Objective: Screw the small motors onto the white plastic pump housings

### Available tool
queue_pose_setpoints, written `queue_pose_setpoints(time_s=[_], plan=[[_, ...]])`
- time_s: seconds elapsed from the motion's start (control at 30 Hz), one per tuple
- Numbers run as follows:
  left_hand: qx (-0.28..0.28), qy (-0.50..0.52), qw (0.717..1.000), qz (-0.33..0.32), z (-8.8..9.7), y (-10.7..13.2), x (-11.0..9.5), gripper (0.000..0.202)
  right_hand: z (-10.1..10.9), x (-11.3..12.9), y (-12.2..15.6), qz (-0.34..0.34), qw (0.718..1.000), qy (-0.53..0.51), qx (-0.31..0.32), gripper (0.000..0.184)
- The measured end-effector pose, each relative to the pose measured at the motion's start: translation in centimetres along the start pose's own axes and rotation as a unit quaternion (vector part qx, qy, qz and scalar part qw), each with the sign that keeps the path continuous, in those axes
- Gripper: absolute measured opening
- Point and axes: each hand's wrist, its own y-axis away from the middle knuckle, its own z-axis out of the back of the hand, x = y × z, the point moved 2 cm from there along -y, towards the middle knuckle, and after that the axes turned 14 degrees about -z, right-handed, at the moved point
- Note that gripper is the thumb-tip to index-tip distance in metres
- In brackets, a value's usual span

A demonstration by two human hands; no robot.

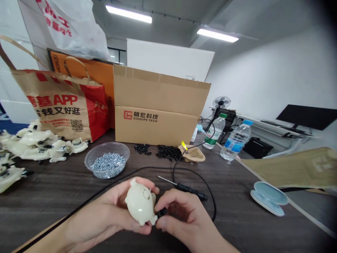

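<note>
In my left hand I hold a cream-coloured rounded plastic housing with small lugs, its domed side facing me. My right hand pinches a small black plastic part between thumb and forefinger, right at the housing's lower right lug. Whether that part is seated in the housing, I cannot tell. Behind my right hand a screwdriver with a black handle lies on the table. A clear plastic bowl of small silvery screws stands beyond my left hand.
Cream plastic assemblies are heaped at the left. Small black parts lie before a cardboard box. A black cable loops across the table. Water bottles and an open glasses case are at the right.
</note>
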Motion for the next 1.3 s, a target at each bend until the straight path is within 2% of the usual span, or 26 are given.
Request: queue_pose_setpoints(time_s=[0.23, 0.33, 0.4, 0.53, 0.67, 0.73, 0.8, 0.93, 1.07, 1.17, 1.3], plan=[[0.019, -0.103, 0.993, -0.049, 0.2, -0.8, 0.3, 0.047, 0.2, 0.5, 0.1, -0.012, 0.998, -0.059, 0.022, 0.021], [0.012, -0.076, 0.995, -0.058, 0.1, -0.8, 0.6, 0.04, 0.2, 0.8, 0.1, 0.005, 0.997, -0.064, 0.031, 0.019], [0.009, -0.06, 0.996, -0.062, 0.0, -0.7, 0.7, 0.041, 0.3, 0.8, 0.0, 0.009, 0.999, -0.045, 0.016, 0.016], [-0.044, -0.037, 0.997, -0.045, 0.1, -0.6, 1.1, 0.043, 0.5, 0.6, -0.1, 0.013, 1.0, -0.017, -0.011, 0.01], [-0.04, 0.015, 0.999, -0.032, 0.2, -0.4, 1.3, 0.039, 0.8, 0.3, -0.2, 0.015, 0.999, -0.025, -0.017, 0.017], [-0.063, 0.046, 0.997, -0.021, 0.4, -0.2, 1.1, 0.044, 0.9, 0.4, -0.2, 0.026, 0.999, -0.003, -0.02, 0.021], [-0.08, 0.063, 0.995, -0.012, 0.4, 0.1, 1.0, 0.047, 1.0, 0.8, -0.1, 0.053, 0.997, 0.038, -0.043, 0.017], [-0.074, 0.047, 0.996, 0.001, 0.2, -0.1, 0.8, 0.044, 1.2, 1.6, 0.4, 0.131, 0.976, 0.125, -0.125, 0.014], [-0.11, -0.021, 0.994, -0.003, 0.0, -0.4, 0.8, 0.034, 1.3, 1.5, 0.7, 0.125, 0.968, 0.136, -0.169, 0.01], [-0.107, -0.049, 0.993, -0.011, -0.3, -0.4, 0.7, 0.032, 1.1, 1.5, 0.6, 0.077, 0.981, 0.11, -0.141, 0.003], [-0.096, -0.006, 0.995, 0.006, -0.7, -0.2, 0.6, 0.029, 0.5, 1.6, 0.4, 0.032, 0.995, 0.048, -0.077, 0.006]])
